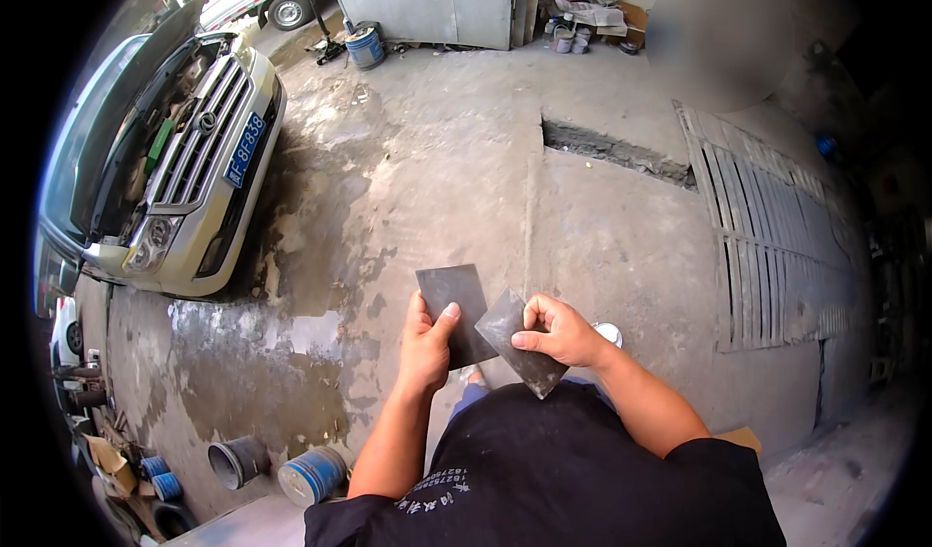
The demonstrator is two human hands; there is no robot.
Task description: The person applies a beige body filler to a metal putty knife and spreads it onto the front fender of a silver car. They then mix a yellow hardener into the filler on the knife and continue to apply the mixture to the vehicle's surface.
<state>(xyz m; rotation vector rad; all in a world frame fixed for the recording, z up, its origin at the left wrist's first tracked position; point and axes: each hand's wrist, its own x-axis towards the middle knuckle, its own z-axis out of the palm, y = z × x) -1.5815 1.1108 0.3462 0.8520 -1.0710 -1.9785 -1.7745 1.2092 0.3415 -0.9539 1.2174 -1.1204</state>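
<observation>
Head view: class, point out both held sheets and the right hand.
Left sheet [464,297], head view: face, upper half.
Right sheet [500,326], head view: face, upper half.
Right hand [560,333], head view: thumb side.

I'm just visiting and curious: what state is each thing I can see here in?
Left hand: closed on left dark sheet.
Left dark sheet: held, unfolded.
Right hand: pinching right dark sheet.
Right dark sheet: held, unfolded, pale-smudged.
Light-coloured van: opened at the front.
Floor: wet-looking in patches.
Pit: uncovered.
Dark bucket: open-mouthed.
Nearby blue bucket: visible end closed; lid or base, unclear.
</observation>
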